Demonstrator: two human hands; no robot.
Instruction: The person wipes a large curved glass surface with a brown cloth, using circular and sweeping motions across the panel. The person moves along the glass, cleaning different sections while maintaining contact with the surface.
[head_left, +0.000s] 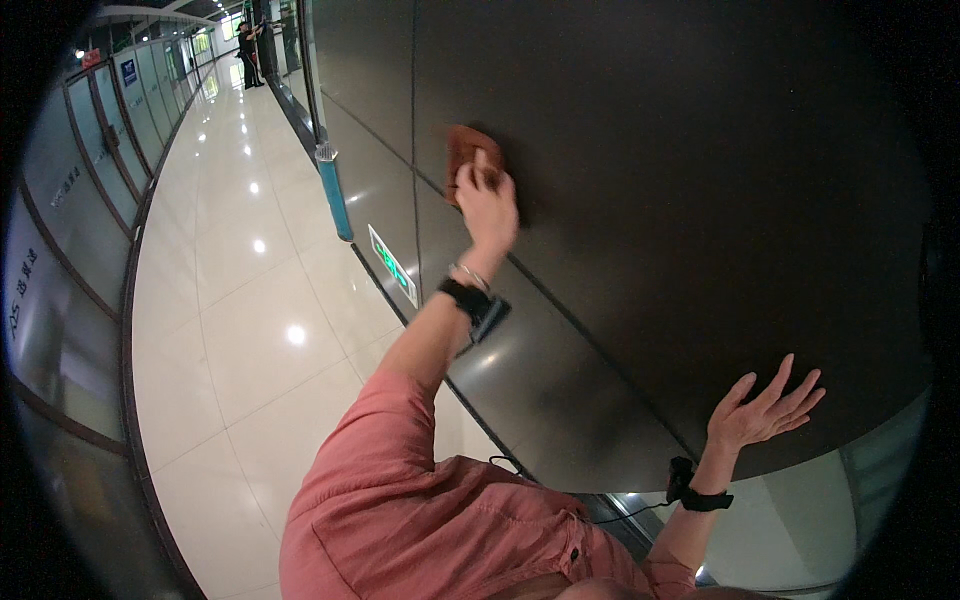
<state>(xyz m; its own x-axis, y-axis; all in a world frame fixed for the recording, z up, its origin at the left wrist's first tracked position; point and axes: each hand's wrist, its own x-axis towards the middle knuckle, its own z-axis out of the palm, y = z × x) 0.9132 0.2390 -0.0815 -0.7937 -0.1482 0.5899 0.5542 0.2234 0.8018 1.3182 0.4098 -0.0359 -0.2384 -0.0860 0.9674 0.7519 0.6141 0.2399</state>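
My left hand (487, 202) presses a reddish-brown cloth (463, 142) against a dark wall panel (637, 187), just above a seam between panels. Its fingers are bent over the cloth and slightly blurred. Lower down at the right, my right hand (761, 409) has its fingers spread and holds nothing. It is at the panel's surface near the lower right edge; whether it touches the panel cannot be told. Both wrists wear black straps with small devices.
A lit green exit sign (392, 265) is set low in the wall. Near it, at the wall's edge, is a blue-green cylindrical object (334, 193). A glossy tiled floor (262, 390) runs along glass doors (105, 142). Another person (249, 56) stands far down the corridor.
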